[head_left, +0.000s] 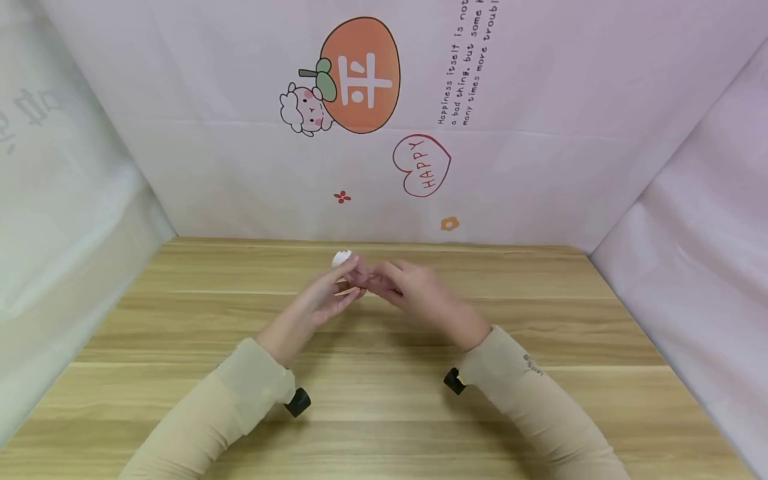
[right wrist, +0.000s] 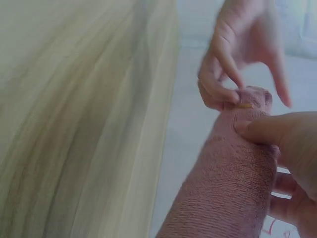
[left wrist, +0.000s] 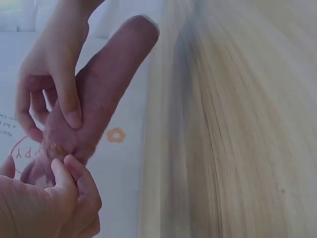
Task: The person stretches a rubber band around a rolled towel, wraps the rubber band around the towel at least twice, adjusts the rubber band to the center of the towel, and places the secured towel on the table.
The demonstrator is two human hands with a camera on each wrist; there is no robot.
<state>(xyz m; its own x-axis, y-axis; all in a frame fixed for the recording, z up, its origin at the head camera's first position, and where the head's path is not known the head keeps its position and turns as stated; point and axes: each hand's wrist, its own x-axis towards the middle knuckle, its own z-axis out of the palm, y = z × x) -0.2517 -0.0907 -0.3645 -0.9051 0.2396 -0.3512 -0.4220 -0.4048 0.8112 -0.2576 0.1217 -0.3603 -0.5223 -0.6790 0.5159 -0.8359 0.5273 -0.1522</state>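
While our right hand (head_left: 419, 287) clamps a cloth roll (left wrist: 111, 72), our left hand (head_left: 319, 295) curls at its band (left wrist: 59, 149). We cannot tell its grip.

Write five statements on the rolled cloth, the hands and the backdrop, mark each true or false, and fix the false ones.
1. The rolled cloth is pinkish. True.
2. A yellow strip shows halfway along the roll. False: the yellow strip is near one end.
3. The right hand has its thumb on the cloth. True.
4. The roll lies on the table, untouched. False: the right hand and the left hand hold it up.
5. The heart on the backdrop reads "HAPPY". True.
6. Both sleeves are black. False: the sleeves are beige.
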